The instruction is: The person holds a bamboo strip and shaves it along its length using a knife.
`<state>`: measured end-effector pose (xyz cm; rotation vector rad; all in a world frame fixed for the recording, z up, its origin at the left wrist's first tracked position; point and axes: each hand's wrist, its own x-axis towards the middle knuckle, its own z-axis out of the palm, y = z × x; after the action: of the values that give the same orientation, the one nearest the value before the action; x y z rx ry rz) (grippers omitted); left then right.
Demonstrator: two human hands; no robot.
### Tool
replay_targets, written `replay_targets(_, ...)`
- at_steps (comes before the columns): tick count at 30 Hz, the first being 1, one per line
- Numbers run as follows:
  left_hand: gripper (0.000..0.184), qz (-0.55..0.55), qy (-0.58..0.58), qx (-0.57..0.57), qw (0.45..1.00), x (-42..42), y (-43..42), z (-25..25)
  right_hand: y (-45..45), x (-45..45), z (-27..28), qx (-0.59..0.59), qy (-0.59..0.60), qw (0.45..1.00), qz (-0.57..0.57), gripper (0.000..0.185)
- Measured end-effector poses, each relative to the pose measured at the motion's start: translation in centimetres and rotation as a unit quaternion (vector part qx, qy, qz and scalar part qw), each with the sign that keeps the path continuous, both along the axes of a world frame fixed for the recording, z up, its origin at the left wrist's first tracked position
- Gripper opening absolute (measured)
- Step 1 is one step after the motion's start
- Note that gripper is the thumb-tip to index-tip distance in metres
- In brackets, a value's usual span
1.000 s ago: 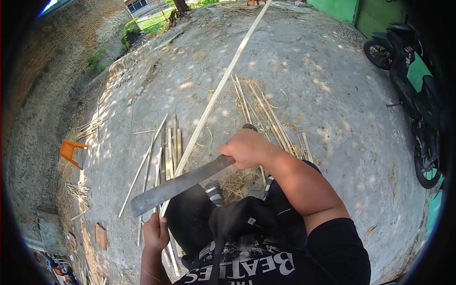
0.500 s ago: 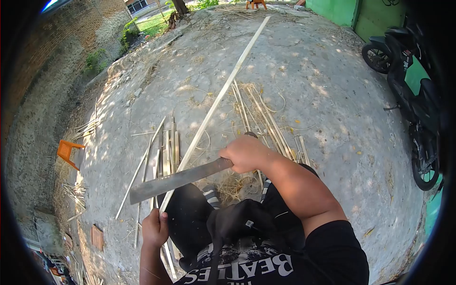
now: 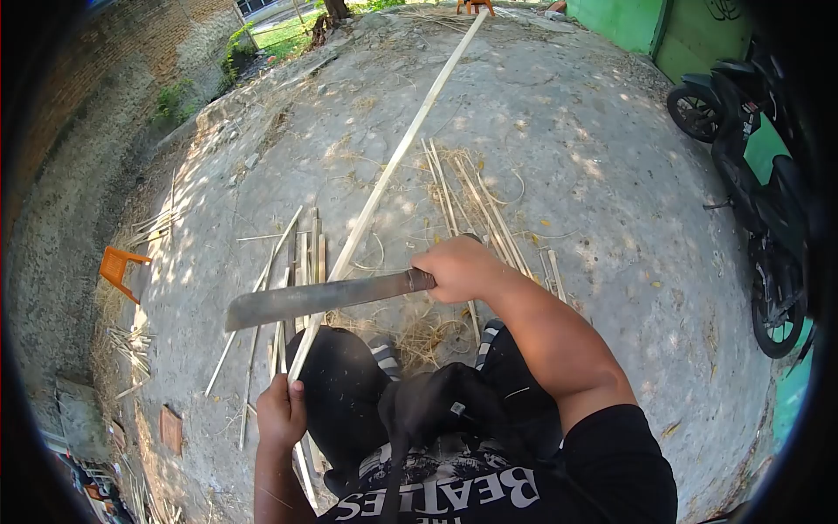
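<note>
My right hand [image 3: 458,269] is closed around the dark handle of a machete [image 3: 323,299], its broad grey blade pointing left. The blade crosses over a long pale bamboo strip [image 3: 397,157]; whether they touch I cannot tell. Near my left knee, my left hand [image 3: 281,412] grips the lower end of that strip, thumb on top. The strip slants up and away across the ground toward the far edge. Under the blade and beside my left leg lie several more bamboo strips [image 3: 304,253].
More thin strips [image 3: 493,214] lie ahead to the right, with curled shavings [image 3: 428,341] between my feet. An orange plastic stool [image 3: 122,269] is at the left, by a brick wall [image 3: 96,96]. A black motorbike [image 3: 751,175] stands at the right. A brown block [image 3: 171,430] lies lower left.
The machete has moved up along the strip, away from my left hand, and its blade is now more level. The strip's far end reaches slightly farther up the view.
</note>
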<state>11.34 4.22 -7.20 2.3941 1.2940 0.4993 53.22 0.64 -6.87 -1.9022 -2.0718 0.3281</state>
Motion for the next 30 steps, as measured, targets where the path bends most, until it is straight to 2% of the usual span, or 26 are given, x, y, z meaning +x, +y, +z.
replay_targets(2, 0.038, -0.020, 0.019, 0.010, 1.000, -0.5, 0.3, -0.1, 0.2, 0.2, -0.2, 0.007, -0.015, 0.999, 0.032, 0.015)
replay_targets(5, 0.038, 0.006, -0.015, -0.030, 0.999, -2.1, -0.1, 0.9, 0.6, 4.3, -0.1, 0.000, 0.079, 0.992, -0.102, 0.015)
replay_targets(8, 0.038, 0.000, 0.011, -0.019, 1.000, -2.0, -0.3, 0.7, 0.9, 5.4, -1.0, 0.021, 0.070, 0.988, -0.139, 0.015)
replay_targets(12, 0.038, -0.012, 0.020, -0.045, 0.999, -2.0, 0.0, -1.2, 0.5, 2.5, -1.0, 0.009, 0.075, 0.993, -0.094, 0.015)
replay_targets(17, 0.041, -0.021, 0.019, -0.042, 0.999, -0.1, -0.9, 0.3, 0.0, 0.6, 0.5, -0.005, -0.001, 1.000, -0.006, 0.016)
replay_targets(20, 0.043, -0.012, -0.003, -0.064, 0.998, -2.8, -1.1, 0.3, 0.4, 5.8, -0.4, -0.029, 0.152, 0.975, -0.156, 0.016)
replay_targets(23, 0.044, -0.026, 0.008, -0.036, 0.999, -1.8, -1.4, 0.7, 0.7, 6.6, -1.5, 0.001, 0.082, 0.981, -0.179, 0.016)
replay_targets(26, 0.044, -0.026, 0.011, -0.059, 0.998, -2.0, -0.8, -0.6, 0.1, 4.1, -0.5, 0.015, 0.081, 0.986, -0.141, 0.013)
replay_targets(30, 0.052, -0.027, -0.004, -0.109, 0.994, -0.2, -1.3, -0.3, -0.3, 1.1, -0.1, 0.002, 0.014, 1.000, -0.012, 0.013)
